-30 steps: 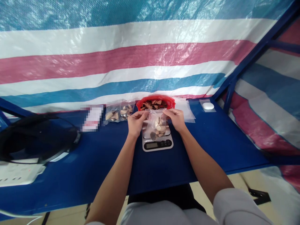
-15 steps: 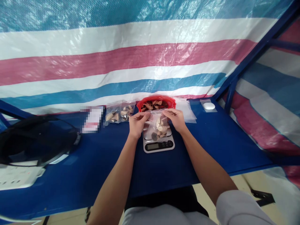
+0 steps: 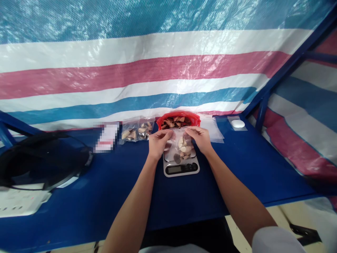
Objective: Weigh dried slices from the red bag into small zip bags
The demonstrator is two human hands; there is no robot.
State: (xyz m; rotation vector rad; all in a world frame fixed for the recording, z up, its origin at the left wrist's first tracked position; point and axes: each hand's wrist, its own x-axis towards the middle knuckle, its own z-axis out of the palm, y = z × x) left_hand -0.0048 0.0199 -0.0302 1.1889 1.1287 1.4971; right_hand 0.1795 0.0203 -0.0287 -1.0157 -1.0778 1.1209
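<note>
A clear zip bag (image 3: 172, 151) with pale and brown dried pieces inside hangs over a white kitchen scale (image 3: 181, 173). My left hand (image 3: 158, 143) pinches the bag's top edge on the left. On the right, my right hand (image 3: 200, 139) pinches the same edge between thumb and fingers. The bag covers most of the scale's plate; the scale's display and buttons show below it. Just behind my hands, a red bag (image 3: 196, 118) stands open, full of brown dried pieces.
Two filled clear bags (image 3: 137, 130) lie left of the red bag. Flat clear bags (image 3: 214, 130) lie to its right, then a white oval object (image 3: 237, 123). At left are a blurred-out card (image 3: 107, 137), a black round item (image 3: 44, 158) and a white power strip (image 3: 22, 202).
The whole view has shifted slightly, so everything sits a little lower and further right. Both hands keep their pinch on the zip bag's top edge.
</note>
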